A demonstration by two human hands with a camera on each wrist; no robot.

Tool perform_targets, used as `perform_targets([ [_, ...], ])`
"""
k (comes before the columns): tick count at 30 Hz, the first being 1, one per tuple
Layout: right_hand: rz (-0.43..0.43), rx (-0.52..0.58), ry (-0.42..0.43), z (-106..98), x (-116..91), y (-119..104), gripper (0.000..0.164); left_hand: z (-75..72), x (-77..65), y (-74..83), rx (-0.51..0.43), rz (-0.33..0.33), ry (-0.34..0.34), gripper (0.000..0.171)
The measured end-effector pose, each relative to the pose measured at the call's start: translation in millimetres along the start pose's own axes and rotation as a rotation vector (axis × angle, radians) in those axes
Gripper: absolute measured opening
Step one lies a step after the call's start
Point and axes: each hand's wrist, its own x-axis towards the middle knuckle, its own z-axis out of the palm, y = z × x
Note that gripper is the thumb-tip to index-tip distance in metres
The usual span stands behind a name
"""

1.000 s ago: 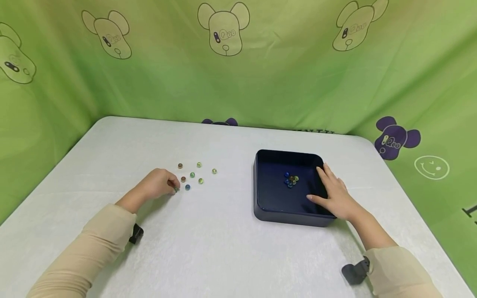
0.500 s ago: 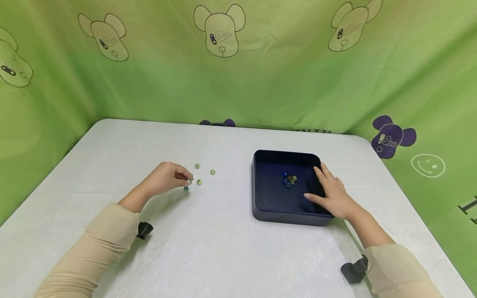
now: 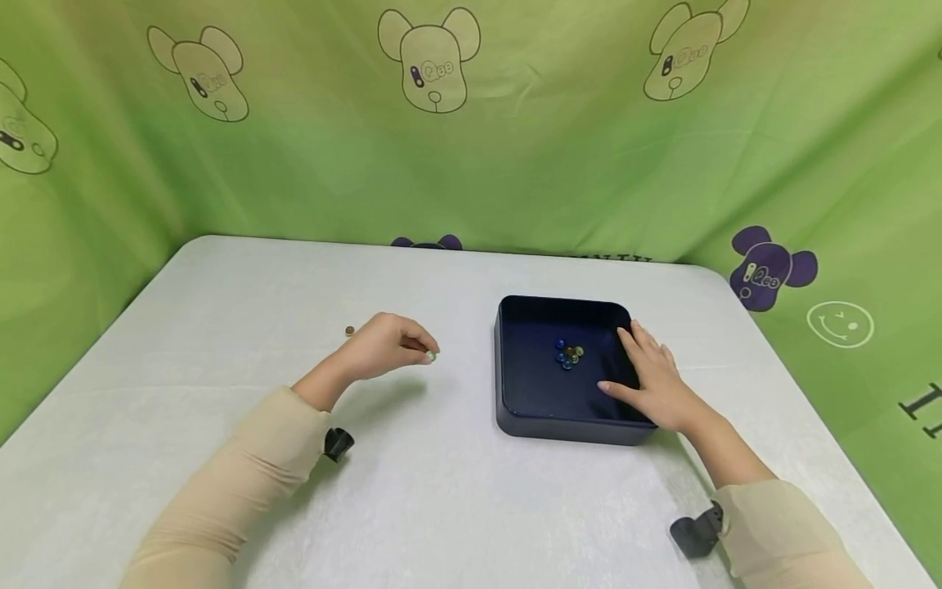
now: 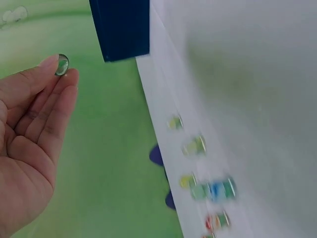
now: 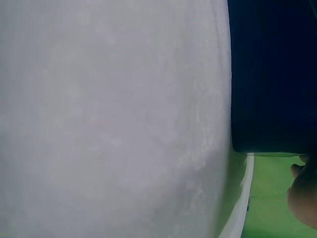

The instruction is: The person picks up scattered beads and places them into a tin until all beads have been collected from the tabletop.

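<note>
A clear glass marble with a green swirl [image 4: 62, 64] is pinched between the thumb and fingertips of my left hand [image 3: 383, 348]. That hand is held above the table, left of a dark blue square box [image 3: 574, 429]. My right hand [image 3: 655, 380] rests over the box's right rim, fingers extended and spread, thumb reaching inside. Blue, yellow-green and brown marbles [image 3: 567, 355] cluster on the box floor. One brown marble [image 3: 349, 330] lies behind my left wrist in the head view; other table marbles are hidden there by the hand.
The left wrist view shows several blurred marbles [image 4: 218, 190] in yellow, green, blue and red on the white table [image 3: 441, 507]. A green printed curtain [image 3: 316, 164] hangs behind the table's back edge. Black wrist cameras [image 3: 695, 533] sit below both cuffs.
My left hand has picked up a marble from the scattered group and moved right, towards the box. My right hand and the box have stayed in place.
</note>
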Motion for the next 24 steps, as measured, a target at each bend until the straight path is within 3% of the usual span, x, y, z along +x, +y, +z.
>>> perform_targets([
  [11,-0.002,-0.001,0.006,1,0,0,0.085,31.2,33.9,20.4,-0.046,0.092,-0.068,0.012],
  [24,-0.002,0.004,0.002,0,0,-1,0.084,53.7,55.5,32.8,-0.153,0.089,-0.118,0.015],
])
